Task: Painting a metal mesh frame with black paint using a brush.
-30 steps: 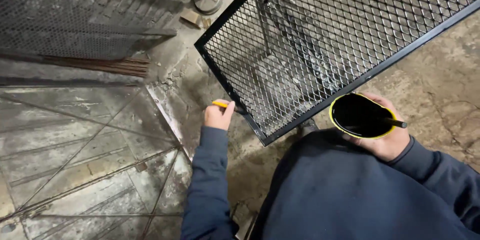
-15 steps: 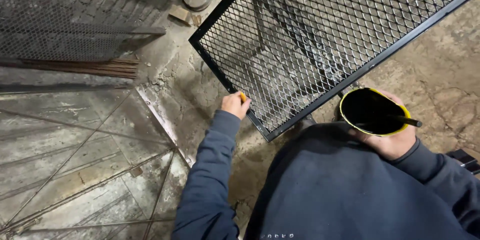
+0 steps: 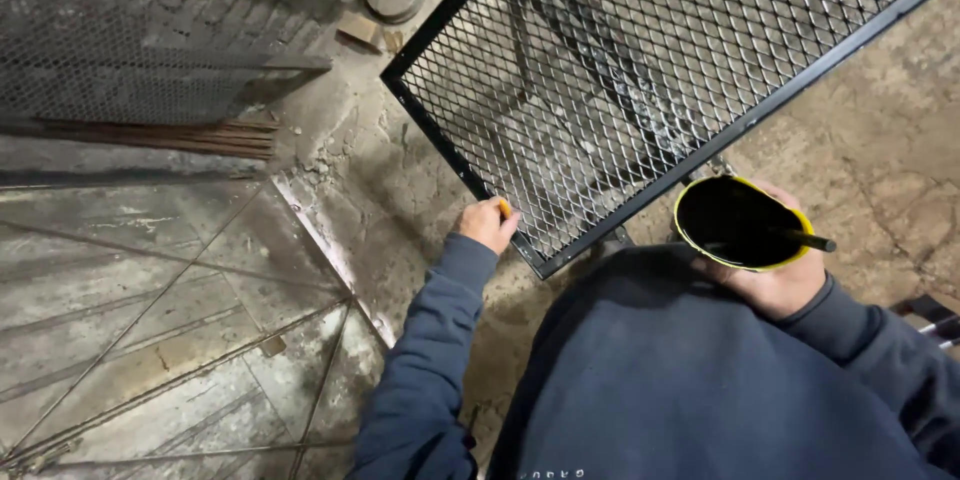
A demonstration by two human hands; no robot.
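Since a second ago the left hand [image 3: 487,223] has slid along the black frame toward the corner of the big mesh panel [image 3: 640,70], which lies tilted over the concrete floor [image 3: 860,140]. Its fingers are clenched on a small orange-tipped tool [image 3: 505,208] against the frame's edge. Right hand [image 3: 775,285] grips a yellow-rimmed cup [image 3: 740,223] of black paint by the near frame rail

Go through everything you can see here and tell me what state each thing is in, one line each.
Left hand: closed on a small yellow-handled tool, at the mesh panel's frame.
Right hand: holding the cup.
Cup: upright, yellow-rimmed, black inside, dark stick in it.
Mesh panel: black frame, tilted off the floor.
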